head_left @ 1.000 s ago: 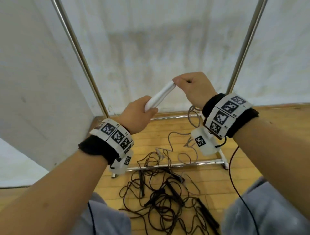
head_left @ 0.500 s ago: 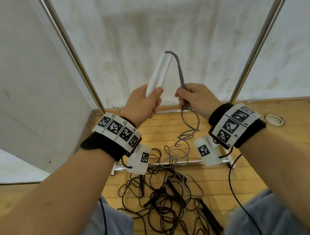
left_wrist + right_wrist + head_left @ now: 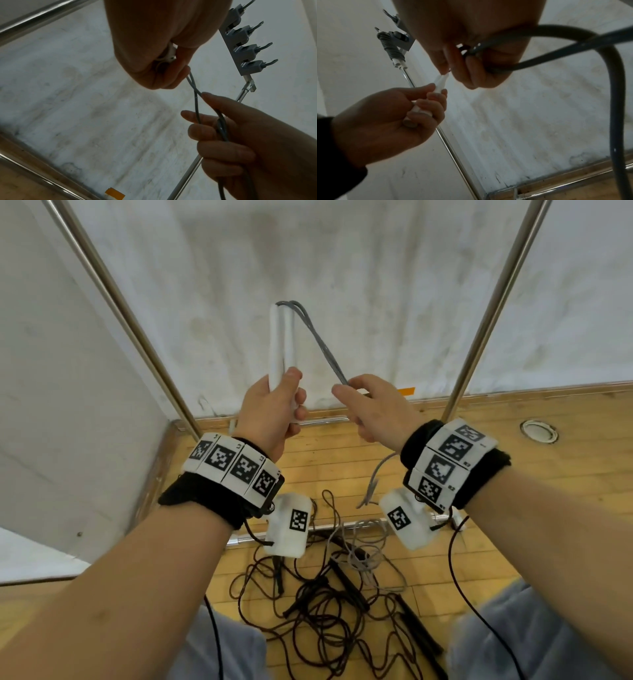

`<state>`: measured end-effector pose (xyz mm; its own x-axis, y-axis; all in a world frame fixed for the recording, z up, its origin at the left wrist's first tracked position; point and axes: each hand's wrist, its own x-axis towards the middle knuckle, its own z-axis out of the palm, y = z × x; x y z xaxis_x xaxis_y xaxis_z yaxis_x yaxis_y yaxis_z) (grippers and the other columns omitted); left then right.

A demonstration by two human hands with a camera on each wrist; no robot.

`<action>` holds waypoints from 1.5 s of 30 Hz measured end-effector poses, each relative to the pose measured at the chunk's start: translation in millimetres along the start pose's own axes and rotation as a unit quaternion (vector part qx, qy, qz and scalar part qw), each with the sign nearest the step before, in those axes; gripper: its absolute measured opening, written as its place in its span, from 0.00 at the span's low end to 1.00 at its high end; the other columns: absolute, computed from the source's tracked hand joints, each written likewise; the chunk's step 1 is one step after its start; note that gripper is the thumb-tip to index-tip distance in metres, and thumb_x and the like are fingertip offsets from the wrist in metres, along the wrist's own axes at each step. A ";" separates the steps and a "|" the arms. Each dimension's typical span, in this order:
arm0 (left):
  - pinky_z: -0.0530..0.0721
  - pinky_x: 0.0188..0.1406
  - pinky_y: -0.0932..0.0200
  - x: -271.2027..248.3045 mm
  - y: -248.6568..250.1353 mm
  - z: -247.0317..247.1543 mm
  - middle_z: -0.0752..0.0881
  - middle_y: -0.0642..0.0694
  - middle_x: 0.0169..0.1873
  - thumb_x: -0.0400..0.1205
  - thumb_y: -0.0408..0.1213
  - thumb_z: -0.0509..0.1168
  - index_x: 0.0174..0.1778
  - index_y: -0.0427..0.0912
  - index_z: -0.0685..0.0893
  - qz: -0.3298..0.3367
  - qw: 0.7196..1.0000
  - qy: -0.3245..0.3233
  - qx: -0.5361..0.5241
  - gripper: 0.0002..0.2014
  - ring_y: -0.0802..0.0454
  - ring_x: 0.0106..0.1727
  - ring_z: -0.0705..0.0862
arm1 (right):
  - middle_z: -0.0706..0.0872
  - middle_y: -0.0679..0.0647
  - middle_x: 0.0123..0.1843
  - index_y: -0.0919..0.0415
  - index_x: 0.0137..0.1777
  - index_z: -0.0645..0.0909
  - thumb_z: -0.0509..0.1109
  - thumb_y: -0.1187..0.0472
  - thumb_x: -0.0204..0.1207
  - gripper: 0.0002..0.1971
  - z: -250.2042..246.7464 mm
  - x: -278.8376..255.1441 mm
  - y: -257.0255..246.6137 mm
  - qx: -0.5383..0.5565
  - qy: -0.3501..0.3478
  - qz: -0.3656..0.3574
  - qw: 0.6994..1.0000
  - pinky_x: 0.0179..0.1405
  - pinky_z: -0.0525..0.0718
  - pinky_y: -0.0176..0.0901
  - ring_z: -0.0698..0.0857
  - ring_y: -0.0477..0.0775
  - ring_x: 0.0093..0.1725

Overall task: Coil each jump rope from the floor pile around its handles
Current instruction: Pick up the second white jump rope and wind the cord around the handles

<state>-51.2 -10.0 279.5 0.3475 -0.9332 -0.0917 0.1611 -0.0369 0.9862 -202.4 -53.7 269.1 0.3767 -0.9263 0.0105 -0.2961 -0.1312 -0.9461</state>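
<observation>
My left hand [image 3: 270, 409] grips two white handles [image 3: 282, 337] side by side, standing upright in front of the white wall. A grey rope [image 3: 322, 344] leaves their top ends as two strands and slants down to my right hand [image 3: 368, 405], which holds it in curled fingers. In the left wrist view the two grey strands [image 3: 196, 97] cross between the hands. Below the right hand the grey rope [image 3: 371, 487] hangs to the floor. A tangle of black jump ropes [image 3: 329, 611] with black handles lies on the wooden floor between my knees.
Two slanting metal poles [image 3: 137, 337] of a rack stand either side of the hands, with its base bar [image 3: 342, 527] on the floor. A metal ring [image 3: 539, 431] is set in the floor at the right. A rail of hooks [image 3: 243, 44] holds another coiled rope [image 3: 390, 48].
The left hand has turned the white handles from slanted to upright and lifted them. The right hand left the handle tips, slid down the grey rope and now holds it lower, drawn taut.
</observation>
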 end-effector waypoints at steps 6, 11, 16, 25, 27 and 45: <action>0.67 0.16 0.65 4.6 7.8 -8.3 0.78 0.52 0.27 0.84 0.46 0.62 0.47 0.45 0.78 -0.022 0.996 0.048 -0.070 0.08 0.58 0.22 0.73 | 0.73 0.44 0.29 0.52 0.44 0.78 0.56 0.48 0.84 0.14 4.7 -13.5 8.0 -0.125 0.002 -0.049 0.991 0.28 0.68 0.37 0.71 0.44 0.26; 0.64 0.15 0.66 6.7 4.8 -17.5 0.78 0.50 0.28 0.80 0.40 0.70 0.52 0.39 0.76 -0.051 0.993 0.071 -0.076 0.13 0.58 0.21 0.74 | 0.72 0.49 0.26 0.53 0.29 0.74 0.55 0.49 0.84 0.21 14.8 -22.2 11.1 -0.194 -0.096 -0.044 0.975 0.28 0.70 0.40 0.71 0.48 0.25; 0.76 0.18 0.65 5.7 2.0 -16.2 0.90 0.46 0.39 0.84 0.47 0.63 0.54 0.41 0.78 -0.067 0.994 0.062 -0.066 0.12 0.50 0.37 0.91 | 0.72 0.46 0.23 0.53 0.28 0.74 0.56 0.51 0.84 0.22 22.0 -26.8 8.5 -0.193 -0.147 -0.021 0.970 0.29 0.69 0.40 0.71 0.44 0.22; 0.87 0.43 0.53 -2.2 -0.5 0.4 0.91 0.42 0.47 0.88 0.47 0.55 0.56 0.44 0.77 -0.095 0.982 -0.080 -0.142 0.11 0.46 0.46 0.91 | 0.74 0.48 0.26 0.54 0.27 0.73 0.56 0.53 0.84 0.22 41.4 -32.5 21.8 -0.199 -0.195 -0.015 0.960 0.30 0.68 0.40 0.72 0.46 0.26; 0.85 0.31 0.58 -2.0 0.5 1.9 0.89 0.47 0.35 0.88 0.45 0.57 0.51 0.43 0.77 -0.103 0.979 -0.054 -0.170 0.10 0.52 0.32 0.87 | 0.73 0.48 0.25 0.54 0.27 0.72 0.56 0.51 0.84 0.22 41.9 -32.0 26.5 -0.208 -0.199 -0.016 0.958 0.28 0.68 0.41 0.71 0.47 0.25; 0.78 0.35 0.53 23.4 -26.6 -46.5 0.80 0.47 0.38 0.85 0.52 0.58 0.53 0.43 0.73 0.038 0.784 0.006 0.620 0.14 0.48 0.35 0.80 | 0.69 0.45 0.26 0.57 0.35 0.74 0.59 0.52 0.84 0.16 -15.6 -14.2 28.9 -0.243 -0.001 -0.114 0.963 0.25 0.68 0.27 0.68 0.41 0.25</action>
<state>-4.3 -14.2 244.7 0.3218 -0.9466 -0.0194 -0.8794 -0.3065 0.3644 -229.9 -49.8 246.7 0.4823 -0.8531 0.1991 -0.5808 -0.4816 -0.6563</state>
